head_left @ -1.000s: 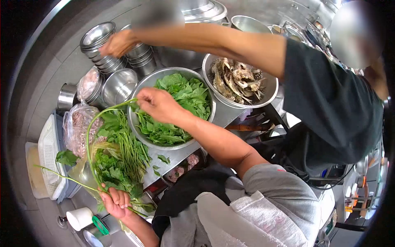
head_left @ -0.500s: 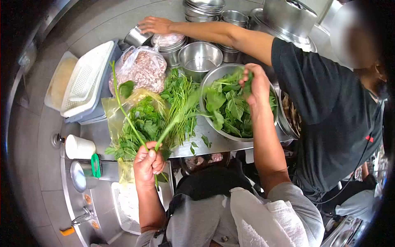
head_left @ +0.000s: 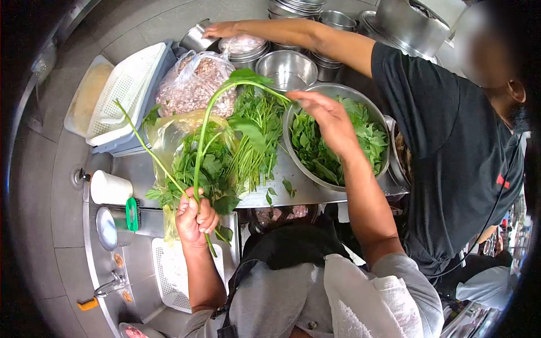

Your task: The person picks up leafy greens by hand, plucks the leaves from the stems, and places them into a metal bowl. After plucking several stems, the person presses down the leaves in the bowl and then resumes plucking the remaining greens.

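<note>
My left hand is closed around green stems at the lower middle left. One thick stem arches up and over to the right, where its tip meets the fingers of my right hand. The fingers there look pressed on the tip, above a steel bowl of picked green leaves. Between the hands lies a pile of stems. Behind my left hand, leafy greens fill an open yellowish plastic bag.
A co-worker in a black shirt reaches an arm across the back to a steel pot. A bag of pinkish pieces, white baskets and steel bowls stand behind. At left are a white tub and a sink.
My right hand has moved from over the leaf bowl leftward to the stem tip. The stem in my left hand now arches. The view has shifted slightly.
</note>
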Motion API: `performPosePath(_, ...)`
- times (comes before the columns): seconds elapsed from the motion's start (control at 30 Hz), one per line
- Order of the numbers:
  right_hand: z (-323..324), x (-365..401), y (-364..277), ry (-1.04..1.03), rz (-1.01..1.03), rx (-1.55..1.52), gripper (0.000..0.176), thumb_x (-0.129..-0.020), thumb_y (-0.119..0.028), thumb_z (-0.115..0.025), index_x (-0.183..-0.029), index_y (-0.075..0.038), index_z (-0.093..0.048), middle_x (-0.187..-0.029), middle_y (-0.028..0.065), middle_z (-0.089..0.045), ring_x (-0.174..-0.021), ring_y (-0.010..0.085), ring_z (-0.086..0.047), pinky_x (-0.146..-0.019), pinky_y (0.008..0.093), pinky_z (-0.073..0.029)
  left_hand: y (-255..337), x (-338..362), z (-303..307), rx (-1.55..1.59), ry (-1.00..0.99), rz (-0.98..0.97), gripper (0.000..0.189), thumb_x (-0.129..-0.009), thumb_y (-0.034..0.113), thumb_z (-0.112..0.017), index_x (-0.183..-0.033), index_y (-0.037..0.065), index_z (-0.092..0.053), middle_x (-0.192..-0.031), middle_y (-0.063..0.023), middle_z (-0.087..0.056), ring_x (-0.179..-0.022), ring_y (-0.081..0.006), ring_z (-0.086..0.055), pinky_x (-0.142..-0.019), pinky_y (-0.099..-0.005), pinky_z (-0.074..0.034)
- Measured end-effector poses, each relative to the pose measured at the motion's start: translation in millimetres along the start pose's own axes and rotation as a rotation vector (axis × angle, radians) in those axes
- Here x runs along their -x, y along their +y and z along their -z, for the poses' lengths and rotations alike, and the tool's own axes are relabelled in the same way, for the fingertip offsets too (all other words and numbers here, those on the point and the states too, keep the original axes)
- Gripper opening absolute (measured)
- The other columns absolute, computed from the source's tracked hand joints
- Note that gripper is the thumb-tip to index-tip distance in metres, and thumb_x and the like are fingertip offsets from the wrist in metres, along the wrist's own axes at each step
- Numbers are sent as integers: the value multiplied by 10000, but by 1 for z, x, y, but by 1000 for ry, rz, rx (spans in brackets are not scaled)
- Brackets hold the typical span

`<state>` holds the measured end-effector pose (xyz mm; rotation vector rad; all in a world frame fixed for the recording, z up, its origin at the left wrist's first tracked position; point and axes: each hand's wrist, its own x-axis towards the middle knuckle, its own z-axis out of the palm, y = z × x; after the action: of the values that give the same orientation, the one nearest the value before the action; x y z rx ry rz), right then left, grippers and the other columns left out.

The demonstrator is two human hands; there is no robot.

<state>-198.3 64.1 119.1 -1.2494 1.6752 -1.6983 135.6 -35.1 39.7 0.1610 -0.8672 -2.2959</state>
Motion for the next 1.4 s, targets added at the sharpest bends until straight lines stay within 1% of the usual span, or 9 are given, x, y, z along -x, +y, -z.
performPosePath(0.23, -29, -4, 3, -126, -224, -454, 410, -971, -115, -481, -1367, -9, -467, -951, 63, -663, -964, 148, -619, -917, 315, -464, -1, 3, 6, 68, -27, -16, 264, -1027, 228, -469, -1228, 59, -504, -571, -9, -389, -351, -88, -322, -310, -255, -321)
performPosePath(0.33, -36, -9, 10, -213, -282, -493, 335, -986, -103, -482, -1307, -28, -542, -926, 53, -647, -940, 124, -603, -843, 275, -480, -1, 5, 8, 76, -36, -12, 264, -1029, 229, -465, -1229, 59, -497, -570, -9, -385, -351, -88, -320, -311, -257, -320)
performPosePath(0.43, -40, -11, 19, -378, -162, -135, 261, -990, -112, -526, -1225, -37, -613, -896, 29, -625, -894, 101, -578, -787, 244, -471, 0, 7, 8, 82, -48, -22, 262, -1029, 229, -467, -1228, 60, -497, -569, -11, -386, -350, -89, -319, -314, -259, -316)
performPosePath(0.53, -47, -7, 25, -289, 67, 237, 218, -979, -132, -580, -1158, -30, -652, -873, -1, -606, -870, 83, -558, -792, 245, -460, 3, 11, 10, 74, -51, -21, 264, -1026, 227, -475, -1227, 62, -518, -562, -11, -383, -348, -90, -311, -320, -258, -307)
performPosePath(0.57, -52, -5, 23, -220, 122, 129, 214, -962, -149, -605, -1138, -34, -645, -901, -9, -623, -795, 89, -540, -741, 228, -440, 4, 12, 10, 66, -46, -18, 268, -1024, 230, -479, -1227, 65, -536, -557, -11, -379, -349, -90, -306, -325, -257, -301)
performPosePath(0.77, -61, -1, 12, -178, -19, -316, 308, -984, -190, -583, -1264, -61, -595, -897, 8, -645, -803, 80, -543, -714, 249, -440, 1, 23, 14, 90, 11, -4, 272, -1009, 215, -513, -1226, 51, -505, -560, -18, -388, -342, -99, -325, -317, -261, -323)
performPosePath(0.97, -49, 7, -2, -190, -210, -407, 251, -994, -194, -562, -1193, -54, -622, -836, -2, -625, -743, 73, -542, -649, 234, -434, 2, 26, 13, 68, 0, 11, 265, -1015, 235, -499, -1214, 65, -542, -556, -13, -389, -346, -90, -304, -328, -255, -292)
performPosePath(1.17, -47, 10, 19, -104, 200, -48, 143, -937, -64, -563, -984, -34, -694, -794, -19, -628, -693, 58, -538, -640, 210, -443, 1, 24, 11, 61, 2, 18, 266, -1015, 232, -500, -1211, 59, -549, -551, -12, -386, -343, -86, -295, -326, -252, -272)
performPosePath(1.4, 40, 4, 16, 473, 40, -244, 133, -829, -91, -549, -815, -25, -665, -783, 48, -644, -730, 119, -575, -689, 270, -463, -6, 19, 11, -5, -44, 81, 267, -1018, 227, -489, -1215, 55, -546, -541, -9, -379, -334, -89, -307, -315, -255, -301)
